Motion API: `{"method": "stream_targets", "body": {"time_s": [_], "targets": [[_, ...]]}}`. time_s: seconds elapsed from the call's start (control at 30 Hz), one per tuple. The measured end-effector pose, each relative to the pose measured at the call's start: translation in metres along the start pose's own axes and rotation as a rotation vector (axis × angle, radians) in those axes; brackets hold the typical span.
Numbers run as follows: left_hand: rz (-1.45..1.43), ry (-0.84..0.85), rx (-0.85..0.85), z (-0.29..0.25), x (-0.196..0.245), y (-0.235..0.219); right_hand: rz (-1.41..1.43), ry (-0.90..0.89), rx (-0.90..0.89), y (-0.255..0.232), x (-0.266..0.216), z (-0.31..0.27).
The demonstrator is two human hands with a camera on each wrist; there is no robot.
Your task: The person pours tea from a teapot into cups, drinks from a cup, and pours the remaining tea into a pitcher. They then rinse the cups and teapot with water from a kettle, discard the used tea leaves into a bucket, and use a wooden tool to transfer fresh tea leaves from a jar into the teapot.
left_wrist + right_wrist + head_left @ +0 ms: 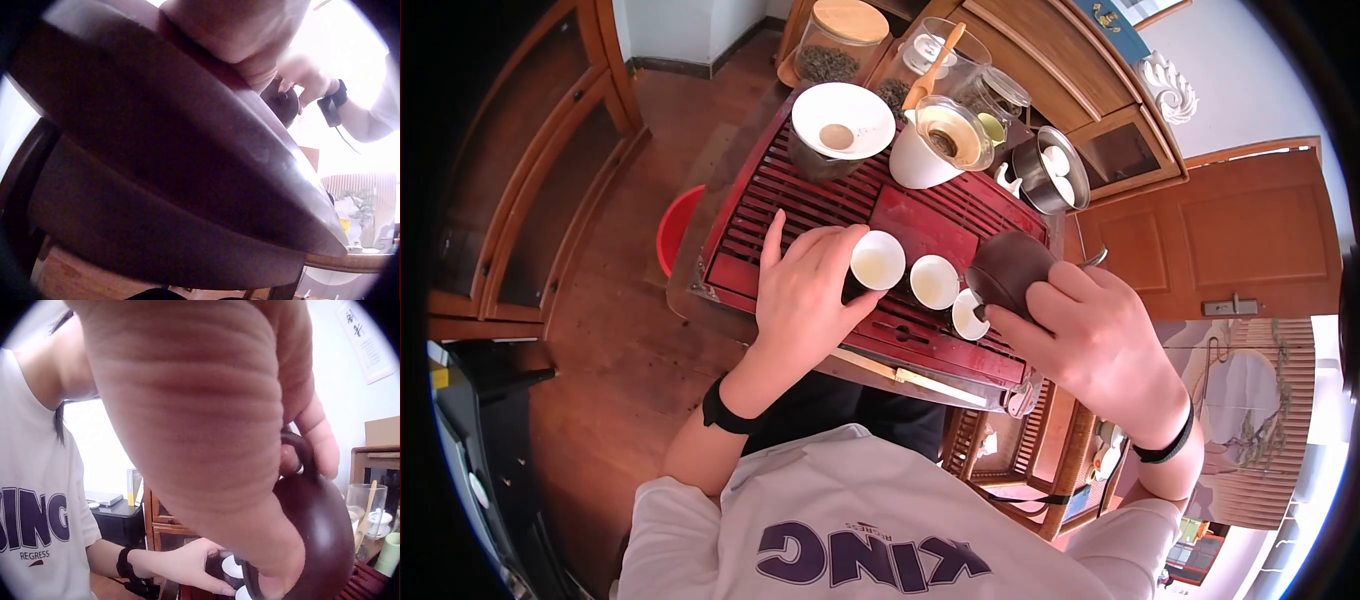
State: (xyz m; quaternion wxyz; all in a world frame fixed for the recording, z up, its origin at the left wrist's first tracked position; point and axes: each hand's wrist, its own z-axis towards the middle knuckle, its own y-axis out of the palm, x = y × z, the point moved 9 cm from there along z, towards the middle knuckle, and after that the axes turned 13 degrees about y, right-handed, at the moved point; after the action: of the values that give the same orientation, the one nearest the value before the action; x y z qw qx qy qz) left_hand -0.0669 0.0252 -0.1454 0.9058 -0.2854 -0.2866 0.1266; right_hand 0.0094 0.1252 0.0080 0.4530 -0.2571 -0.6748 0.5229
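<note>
In the head view, my left hand [805, 285] holds a small white teacup [877, 260] between thumb and index finger at the near side of the red slatted tea tray [730, 270]. Pale liquid shows inside it. A second teacup [935, 282], also with pale liquid, stands just right of it. A third teacup [970, 315] is partly covered by a dark brown teapot [1005, 268]. My right hand [1085, 325] grips that teapot by its handle. Seen from the right wrist, the rounded teapot body [322, 531] hangs below the fingers, its handle among them.
At the tray's far side stand a white strainer bowl [843, 115] on a dark vessel and a white pitcher [925, 165] with a strainer. Behind are a jar of tea leaves [835, 50], a wooden scoop [935, 65] and a metal pot [1050, 170] holding white cups.
</note>
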Motion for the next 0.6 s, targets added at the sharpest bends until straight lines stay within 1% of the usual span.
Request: {"method": "stream_targets", "body": {"time_s": [0.17,0.23,0.37,0.57,0.6], "targets": [[0.007,0.009,0.015,0.001,0.001,-0.002,-0.039,0.012,-0.07,0.006,0.0,-0.019],[0.01,0.015,0.022,0.001,0.002,-0.002,-0.022,0.015,-0.138,0.012,-0.001,-0.024],[0.023,0.041,0.015,0.0,0.002,0.0,-0.014,0.007,-0.114,0.016,-0.004,-0.023],[0.0,0.012,0.028,0.0,0.0,-0.001,-0.03,-0.011,-0.057,0.013,-0.007,0.003],[0.003,0.011,0.031,0.0,0.0,-0.002,0.006,-0.019,-0.021,0.009,-0.008,0.01]]}}
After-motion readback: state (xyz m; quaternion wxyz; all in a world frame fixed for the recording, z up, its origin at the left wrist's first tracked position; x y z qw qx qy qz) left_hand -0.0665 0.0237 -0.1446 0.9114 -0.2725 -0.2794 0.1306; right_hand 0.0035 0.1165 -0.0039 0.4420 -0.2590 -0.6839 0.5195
